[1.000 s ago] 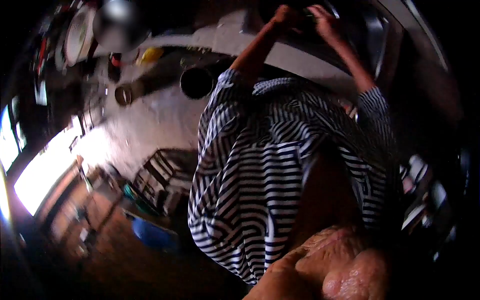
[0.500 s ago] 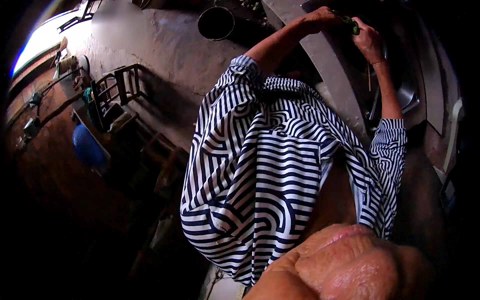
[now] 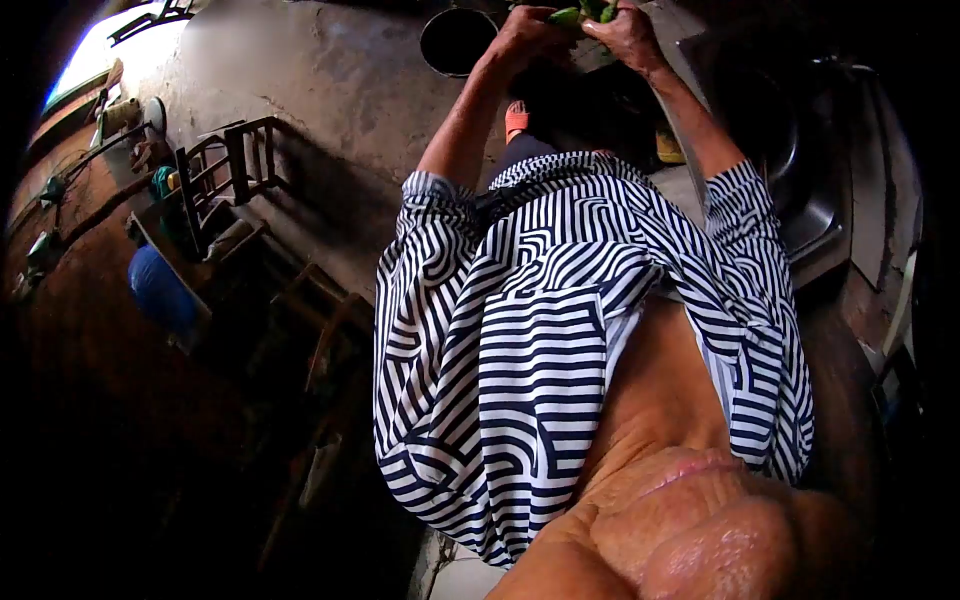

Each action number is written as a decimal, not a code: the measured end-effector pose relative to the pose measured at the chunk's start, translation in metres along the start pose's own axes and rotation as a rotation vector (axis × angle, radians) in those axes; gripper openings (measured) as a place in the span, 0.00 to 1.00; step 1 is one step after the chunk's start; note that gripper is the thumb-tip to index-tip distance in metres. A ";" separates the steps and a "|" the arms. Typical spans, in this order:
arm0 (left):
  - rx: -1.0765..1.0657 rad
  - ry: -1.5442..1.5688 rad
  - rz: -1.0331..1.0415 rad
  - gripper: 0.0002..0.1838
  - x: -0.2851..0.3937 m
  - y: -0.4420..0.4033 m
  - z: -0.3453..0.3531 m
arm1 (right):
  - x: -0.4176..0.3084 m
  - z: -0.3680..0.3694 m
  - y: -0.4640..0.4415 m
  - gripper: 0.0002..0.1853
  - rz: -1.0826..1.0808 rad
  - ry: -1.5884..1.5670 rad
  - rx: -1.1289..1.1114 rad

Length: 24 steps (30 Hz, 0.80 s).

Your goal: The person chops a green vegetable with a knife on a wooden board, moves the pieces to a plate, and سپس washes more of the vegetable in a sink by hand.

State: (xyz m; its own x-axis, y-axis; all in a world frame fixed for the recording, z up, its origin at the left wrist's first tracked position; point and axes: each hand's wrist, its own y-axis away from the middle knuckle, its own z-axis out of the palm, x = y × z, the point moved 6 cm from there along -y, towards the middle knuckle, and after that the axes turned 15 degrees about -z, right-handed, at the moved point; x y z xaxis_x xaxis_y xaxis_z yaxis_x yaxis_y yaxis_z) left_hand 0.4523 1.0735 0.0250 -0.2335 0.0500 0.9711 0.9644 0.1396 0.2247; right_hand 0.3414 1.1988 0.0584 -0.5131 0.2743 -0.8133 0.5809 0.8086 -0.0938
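At the top of the head view, my left hand [image 3: 528, 32] is closed around a green vegetable or leaf [image 3: 565, 16], whose tip shows past the fingers. Close beside it on the right, my right hand [image 3: 628, 36] is closed on more green pieces [image 3: 598, 9]. A small gap separates the hands, and the exact shape of the greens is too small to tell. Just left of my left hand is a dark round bucket [image 3: 457, 42] on the floor.
On the right is a metal sink [image 3: 808, 222] set in a counter. An orange sandal [image 3: 516, 118] shows on a foot below my hands. At the left are a wooden chair [image 3: 238, 165] and a blue rounded object [image 3: 160, 290]. Bright light enters at the top left.
Both hands have moved left, away from over the sink area, to above the floor by the bucket, with the greens still in them. The view has turned too.
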 end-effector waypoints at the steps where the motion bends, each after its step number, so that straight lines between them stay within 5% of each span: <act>1: 0.120 0.060 -0.158 0.14 0.002 0.014 -0.008 | -0.006 0.008 -0.003 0.15 -0.005 0.001 -0.003; 2: 0.245 0.122 -0.319 0.15 -0.006 0.027 -0.023 | -0.007 0.019 -0.010 0.14 0.095 -0.158 0.097; 3: 0.258 0.465 -0.265 0.15 0.007 0.048 -0.024 | -0.003 0.027 -0.012 0.12 0.195 -0.322 0.191; 6: 0.389 0.621 -0.398 0.11 -0.020 0.087 -0.032 | -0.002 0.058 -0.031 0.13 0.147 -0.702 0.100; 8: 0.435 0.277 0.008 0.13 -0.003 0.105 -0.034 | -0.005 0.064 -0.049 0.19 0.035 -0.314 0.132; 10: 0.523 1.007 -0.305 0.13 -0.020 0.118 -0.042 | 0.007 0.093 -0.071 0.24 0.116 -0.313 -0.085; 11: 0.433 1.098 -0.176 0.14 -0.015 0.120 -0.043 | 0.007 0.099 -0.079 0.24 0.101 -0.306 -0.093; 13: 0.532 1.023 -0.180 0.15 -0.008 0.119 -0.048 | -0.030 0.077 -0.086 0.21 -0.368 -0.048 0.221; 14: 0.620 0.939 -0.200 0.15 -0.007 0.119 -0.048 | -0.039 0.075 -0.081 0.21 -0.373 -0.034 0.213; 16: 0.637 1.103 -0.114 0.10 -0.001 0.105 -0.048 | -0.081 0.078 -0.070 0.18 -0.105 -0.095 -0.163; 17: 0.719 1.030 -0.065 0.11 0.000 0.102 -0.048 | -0.098 0.083 -0.063 0.16 -0.316 -0.219 -0.041; 21: 0.773 1.003 0.026 0.13 0.018 0.090 -0.040 | -0.066 0.104 -0.052 0.13 -0.179 -0.139 -0.072; 24: 0.649 1.206 0.012 0.12 0.029 0.089 -0.026 | -0.054 0.088 -0.050 0.13 -0.323 -0.099 0.179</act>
State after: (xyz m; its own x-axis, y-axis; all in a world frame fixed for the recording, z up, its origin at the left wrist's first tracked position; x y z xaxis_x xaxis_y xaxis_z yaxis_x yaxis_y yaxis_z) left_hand 0.5344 1.0620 0.0752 0.3483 -0.7834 0.5148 0.6568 0.5958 0.4622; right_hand 0.3962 1.0975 0.0566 -0.6293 -0.0388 -0.7762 0.5047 0.7391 -0.4461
